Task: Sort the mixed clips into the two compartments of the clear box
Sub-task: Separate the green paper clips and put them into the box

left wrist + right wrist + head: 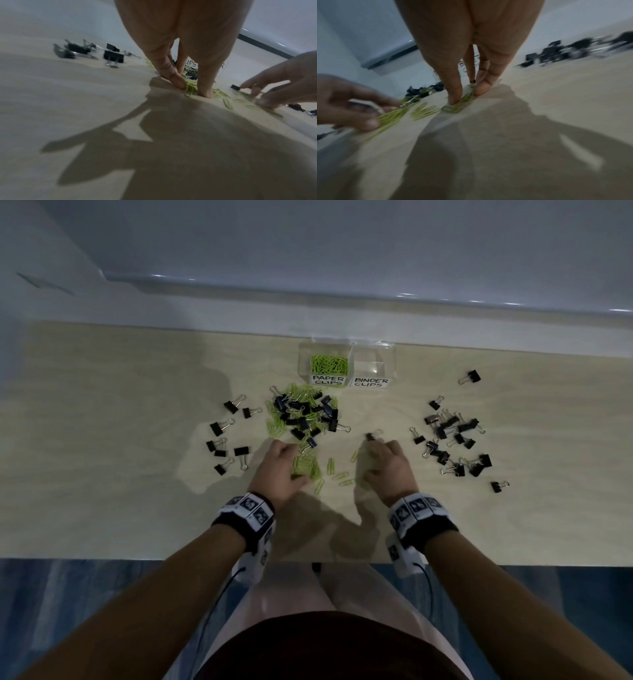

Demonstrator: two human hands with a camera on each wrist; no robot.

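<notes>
Clear box (388,356), two compartments, at the back of the wooden table (102,440) against the wall: left side labelled PAPER CLIPS and part filled with green paper clips (329,363); right side labelled BINDER CLIPS and holding nothing I can see. Mixed pile (306,414) of green and black clips just in front of the box. Black binder clips (227,436) scattered to the left, a larger group of binder clips (454,443) to the right — apparently pulled aside to free the green ones. Left hand (279,467), fingers curled down, thumb and fingertips closing on a bunch of loose paper clips (305,467) flat on the table, likely gathering them for the left compartment. Right hand (383,465), likewise bent, thumb and finger pressing a few green clips (462,100) against the table; whether they are lifted or only trapped cannot be told. One black clip (371,436) lies just beyond its fingertips — contact unclear.
</notes>
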